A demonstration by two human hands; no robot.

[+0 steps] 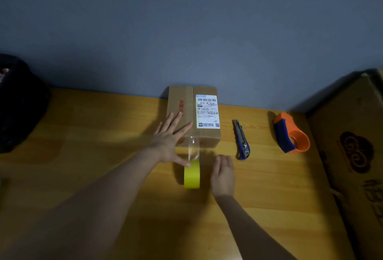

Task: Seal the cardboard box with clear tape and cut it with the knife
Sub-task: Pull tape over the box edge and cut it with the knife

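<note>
A small cardboard box (186, 112) with a white shipping label stands on the wooden table near the wall. My left hand (170, 141) lies flat and spread on the box's near left corner, its thumb touching the yellowish tape roll (192, 174). The roll stands on edge in front of the box. A clear strip of tape (193, 147) runs from the roll up onto the box's front face. Just right of the roll, my right hand (222, 174) hovers with fingers loosely curled and holds nothing. A blue utility knife (241, 139) lies to the right of the box.
An orange and blue tape dispenser (291, 135) rests further right on the table (103, 145). A large cardboard box (356, 145) stands at the right edge. A dark bag (18, 104) sits at the far left. A blue-grey wall rises behind.
</note>
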